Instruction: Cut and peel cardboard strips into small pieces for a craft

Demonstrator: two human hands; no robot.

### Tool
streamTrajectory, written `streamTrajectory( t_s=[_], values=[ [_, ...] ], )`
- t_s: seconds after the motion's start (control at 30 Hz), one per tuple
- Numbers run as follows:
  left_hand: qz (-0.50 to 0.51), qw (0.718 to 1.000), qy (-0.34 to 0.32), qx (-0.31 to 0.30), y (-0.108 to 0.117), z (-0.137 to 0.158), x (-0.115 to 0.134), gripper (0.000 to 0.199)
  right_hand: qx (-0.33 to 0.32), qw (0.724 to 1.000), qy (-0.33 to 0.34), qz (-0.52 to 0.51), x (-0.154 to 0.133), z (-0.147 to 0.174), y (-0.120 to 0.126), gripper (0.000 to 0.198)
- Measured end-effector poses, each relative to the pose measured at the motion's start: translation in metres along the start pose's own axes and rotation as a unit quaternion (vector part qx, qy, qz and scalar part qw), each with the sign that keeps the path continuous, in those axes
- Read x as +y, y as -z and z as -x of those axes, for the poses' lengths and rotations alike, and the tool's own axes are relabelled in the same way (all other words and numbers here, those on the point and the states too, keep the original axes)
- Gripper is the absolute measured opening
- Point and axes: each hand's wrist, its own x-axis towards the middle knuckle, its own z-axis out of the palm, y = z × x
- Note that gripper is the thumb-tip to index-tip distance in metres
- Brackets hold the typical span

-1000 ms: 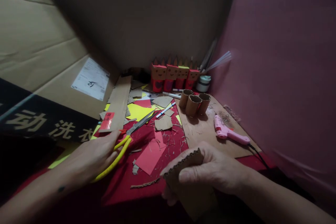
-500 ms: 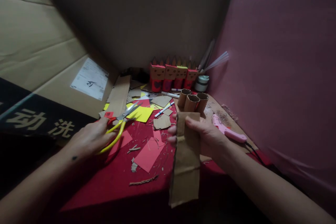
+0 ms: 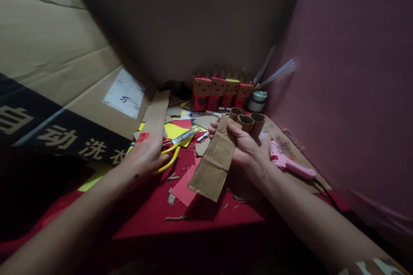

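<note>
My left hand (image 3: 149, 154) is closed around the handles of scissors (image 3: 172, 150) with yellow and red grips; the blades point right, over yellow paper (image 3: 176, 132). In my right hand (image 3: 243, 146) is a creased strip of brown cardboard (image 3: 213, 161), thumb on top and fingers beneath. The strip slants down and left above the red table (image 3: 155, 223). Just behind that hand stand three cardboard tubes (image 3: 245, 123), their open ends up. A sheet of red paper (image 3: 184, 189) lies partly under the strip.
Several red cardboard figures (image 3: 219, 90) stand by the back wall, beside a pale jar (image 3: 257, 101). On the right a pink glue gun (image 3: 288, 162) lies on a board, its cord trailing right. A big cardboard box (image 3: 80, 107) leans in at left. Cardboard scraps litter the table.
The cardboard strip has swung from hanging upright to slanting left, its lower end raised. My left hand has brought the scissors to the right, closer to the strip. The view has shifted slightly.
</note>
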Motion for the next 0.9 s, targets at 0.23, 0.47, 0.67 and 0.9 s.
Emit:
streamTrajectory(
  t_s=[0.23, 0.47, 0.67, 0.9],
  values=[
    [0.175, 0.975, -0.042, -0.134, -0.004, 0.0, 0.045, 0.032, -0.011, 1.0, -0.006, -0.023, 0.01, -0.005, 0.005, 0.016],
    [0.335, 0.927, 0.069, -0.151, -0.022, -0.008, 0.076, 0.029, -0.013, 1.0, -0.023, -0.006, 0.013, -0.007, 0.009, 0.019],
    [0.321, 0.926, 0.079, -0.182, -0.037, -0.012, 0.07, 0.022, -0.012, 1.0, -0.025, -0.007, 0.019, -0.013, 0.012, 0.019],
    [0.361, 0.923, 0.09, -0.095, -0.041, -0.007, 0.068, 0.023, 0.008, 0.993, 0.047, 0.112, 0.03, 0.009, 0.008, 0.036]
  ],
)
